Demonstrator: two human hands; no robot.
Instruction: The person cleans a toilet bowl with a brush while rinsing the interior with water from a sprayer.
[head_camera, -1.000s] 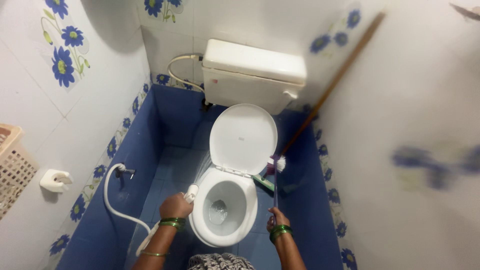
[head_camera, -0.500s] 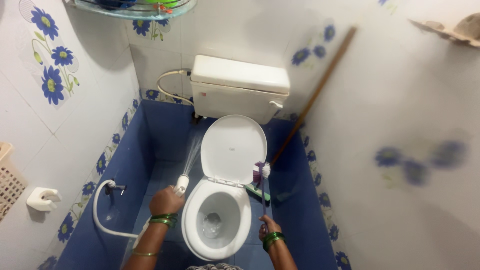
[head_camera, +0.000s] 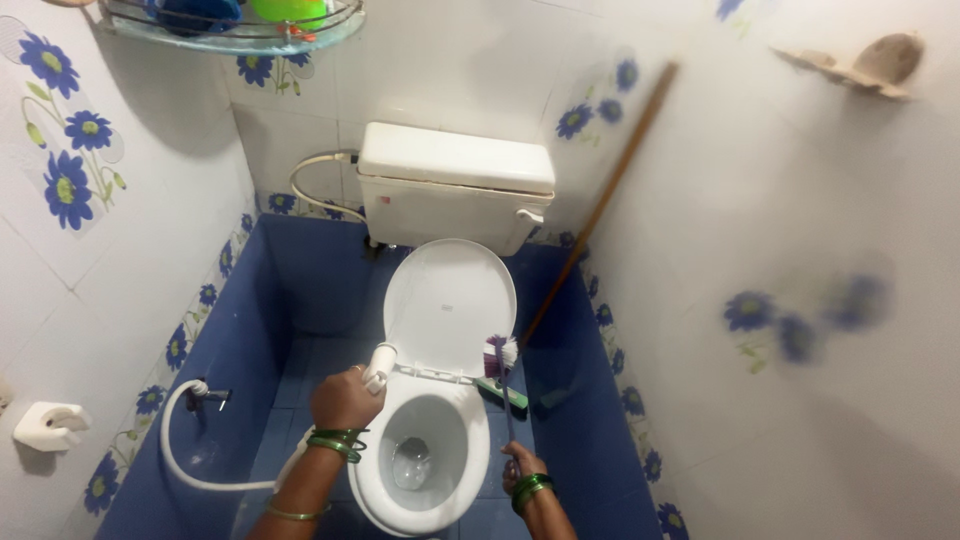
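white toilet (head_camera: 425, 470), blue floral tiles (head_camera: 65, 165), green bangles (head_camera: 338, 442)

No packages, labels, signs or screens can be made out.

1. Left hand (head_camera: 343, 398), green bangles at the wrist, closed around a white handheld spray nozzle (head_camera: 379, 366) aimed at the raised white plastic toilet lid (head_camera: 450, 305).
2. White flexible hose (head_camera: 185, 465) looping from the nozzle to a wall tap (head_camera: 204, 394) on the blue-tiled left wall.
3. Right hand (head_camera: 521, 467), also in green bangles, gripping the thin handle of a purple-and-white bristled toilet brush (head_camera: 500, 353), bristles up beside the lid's right edge.
4. White ceramic toilet bowl (head_camera: 420, 455) open, water at the bottom.
5. White rectangular cistern (head_camera: 455, 185) behind.
6. Long brown wooden stick (head_camera: 600, 200) leaning against the right wall, with a green scrubbing head (head_camera: 502, 393) on the floor.
7. Glass corner shelf (head_camera: 235, 25) at top left.
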